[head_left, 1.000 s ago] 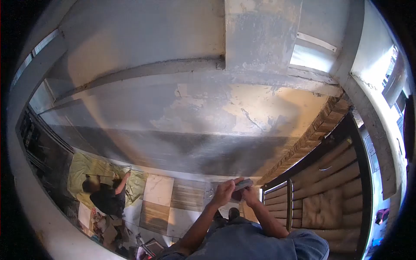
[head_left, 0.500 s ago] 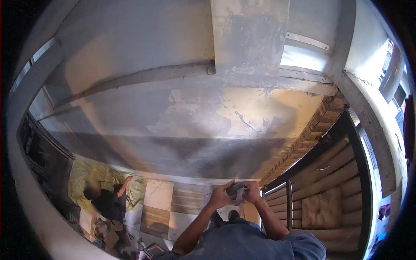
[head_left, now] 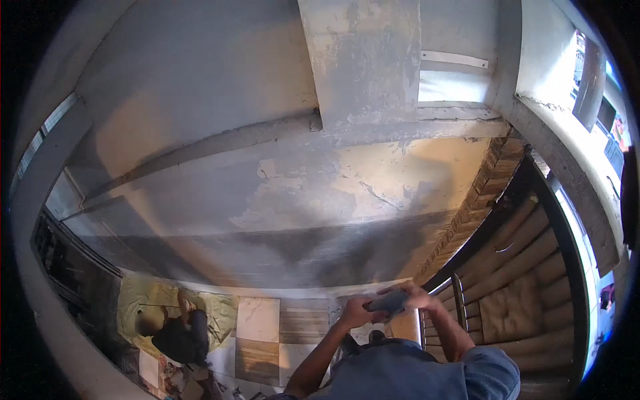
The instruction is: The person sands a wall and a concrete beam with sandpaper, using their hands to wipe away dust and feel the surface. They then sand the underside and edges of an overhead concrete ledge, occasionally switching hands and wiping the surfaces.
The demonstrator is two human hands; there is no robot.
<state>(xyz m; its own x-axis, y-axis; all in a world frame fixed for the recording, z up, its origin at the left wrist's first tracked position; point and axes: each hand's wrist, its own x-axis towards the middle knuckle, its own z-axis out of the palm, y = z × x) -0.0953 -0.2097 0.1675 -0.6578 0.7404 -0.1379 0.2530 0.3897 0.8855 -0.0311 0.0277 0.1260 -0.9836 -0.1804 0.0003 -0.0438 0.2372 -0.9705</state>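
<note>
In front of my body, at the foot of the wall, a dark grey piece that looks like sandpaper is held between my hands. My left hand is closed around its left end. My right hand grips its right side, with some fingers reaching over the top edge; these are slightly blurred. Behind the hands rises a patchy grey and cream wall with worn paint.
Another person sits low at the left by a yellowish sheet. Clutter lies near them. Checkered floor tiles run along the wall. To my right stands a brown slatted panel with a dark frame.
My hands have shifted right with my view. The grey piece has turned, showing a broader face, and my right hand now reaches over it. The other person's arm has moved.
</note>
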